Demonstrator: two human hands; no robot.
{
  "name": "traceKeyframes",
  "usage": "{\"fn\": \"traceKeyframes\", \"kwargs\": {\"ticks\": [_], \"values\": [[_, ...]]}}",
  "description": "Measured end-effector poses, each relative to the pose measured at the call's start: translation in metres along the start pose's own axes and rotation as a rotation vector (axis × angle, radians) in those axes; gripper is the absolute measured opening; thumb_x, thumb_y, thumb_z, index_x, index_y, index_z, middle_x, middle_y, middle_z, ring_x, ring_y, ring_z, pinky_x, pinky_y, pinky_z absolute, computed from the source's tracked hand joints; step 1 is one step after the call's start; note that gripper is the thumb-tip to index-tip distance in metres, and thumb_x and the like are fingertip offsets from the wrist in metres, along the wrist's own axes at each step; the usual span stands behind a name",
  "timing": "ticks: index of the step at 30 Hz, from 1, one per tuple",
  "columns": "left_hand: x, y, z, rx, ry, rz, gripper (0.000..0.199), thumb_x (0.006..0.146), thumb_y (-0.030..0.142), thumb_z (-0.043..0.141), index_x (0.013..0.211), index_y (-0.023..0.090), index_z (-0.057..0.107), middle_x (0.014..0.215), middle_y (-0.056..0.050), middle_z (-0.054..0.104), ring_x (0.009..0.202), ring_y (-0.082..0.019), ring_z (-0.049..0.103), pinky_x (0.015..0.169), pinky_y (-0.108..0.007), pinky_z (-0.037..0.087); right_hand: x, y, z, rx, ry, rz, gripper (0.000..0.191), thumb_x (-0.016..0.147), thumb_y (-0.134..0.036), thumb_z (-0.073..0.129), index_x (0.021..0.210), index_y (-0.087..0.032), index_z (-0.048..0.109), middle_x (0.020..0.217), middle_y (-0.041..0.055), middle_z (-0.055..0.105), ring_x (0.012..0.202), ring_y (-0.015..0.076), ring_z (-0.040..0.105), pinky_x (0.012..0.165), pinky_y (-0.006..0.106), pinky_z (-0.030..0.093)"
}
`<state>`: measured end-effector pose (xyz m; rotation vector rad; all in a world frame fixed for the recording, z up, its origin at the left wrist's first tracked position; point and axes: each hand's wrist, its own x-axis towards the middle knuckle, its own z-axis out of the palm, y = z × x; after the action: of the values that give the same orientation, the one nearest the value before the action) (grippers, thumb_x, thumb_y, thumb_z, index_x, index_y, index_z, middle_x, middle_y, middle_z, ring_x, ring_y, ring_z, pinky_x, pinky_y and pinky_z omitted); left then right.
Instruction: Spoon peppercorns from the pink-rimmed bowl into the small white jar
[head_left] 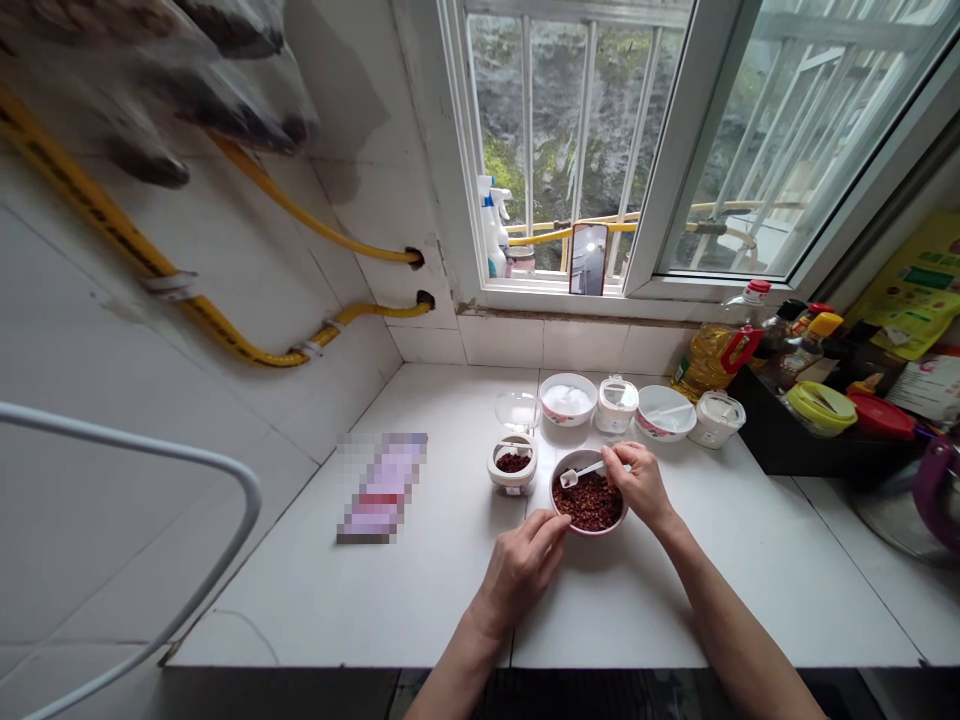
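My right hand [638, 483] pinches the handle of a small white spoon [571, 478], whose scoop is over the bowl [588, 533] of dark reddish-brown granules [596, 502]. At the bowl's lower left rim is my left hand [527, 560], its fingers closed on the rim. Left of the bowl stands an open white container [513, 478] with similar dark pieces inside, its clear lid [517, 410] raised behind it. Behind the bowl, a flowered bowl [568, 399] holds white powder, beside a lidded white jar [617, 404].
Further right are another flowered bowl [666, 414] with a white spoon, a second jar [718, 418], an oil bottle [707, 355] and a black rack [795, 440] of condiments. A blurred purple packet [390, 485] lies left. A phone [588, 260] leans at the window.
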<state>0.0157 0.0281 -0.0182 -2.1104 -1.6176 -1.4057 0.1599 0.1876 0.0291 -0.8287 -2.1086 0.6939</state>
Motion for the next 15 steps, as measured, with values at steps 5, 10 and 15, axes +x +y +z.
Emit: {"fn": "traceKeyframes", "kwargs": {"ticks": [5, 10, 15], "values": [[0.001, 0.001, 0.0, 0.009, -0.007, -0.006, 0.023, 0.097, 0.013, 0.045, 0.113, 0.018, 0.06, 0.093, -0.008, 0.069, 0.081, -0.015, 0.07, 0.067, -0.021, 0.058, 0.0, -0.005, 0.002, 0.054, -0.016, -0.008, 0.052, 0.091, -0.048, 0.049, 0.046, -0.023, 0.04, 0.043, -0.0027, 0.045, 0.051, 0.0137, 0.044, 0.077, 0.033, 0.043], [-0.001, 0.001, 0.0, 0.025, -0.016, -0.005, 0.023, 0.097, 0.013, 0.044, 0.113, 0.018, 0.059, 0.093, -0.008, 0.069, 0.076, -0.015, 0.07, 0.065, -0.022, 0.058, 0.006, -0.012, -0.002, 0.273, -0.019, 0.164, 0.055, 0.088, -0.059, 0.049, 0.048, -0.022, 0.046, 0.045, -0.0004, 0.05, 0.047, 0.0138, 0.046, 0.055, 0.028, 0.039], [0.0, 0.001, 0.001, 0.016, -0.023, -0.016, 0.024, 0.096, 0.012, 0.044, 0.114, 0.018, 0.059, 0.09, -0.007, 0.068, 0.075, -0.015, 0.069, 0.065, -0.022, 0.057, 0.024, -0.042, 0.003, 0.2, 0.042, 0.029, 0.051, 0.094, -0.053, 0.044, 0.053, -0.023, 0.047, 0.051, 0.0005, 0.053, 0.053, 0.0152, 0.049, 0.063, 0.029, 0.043]]}}
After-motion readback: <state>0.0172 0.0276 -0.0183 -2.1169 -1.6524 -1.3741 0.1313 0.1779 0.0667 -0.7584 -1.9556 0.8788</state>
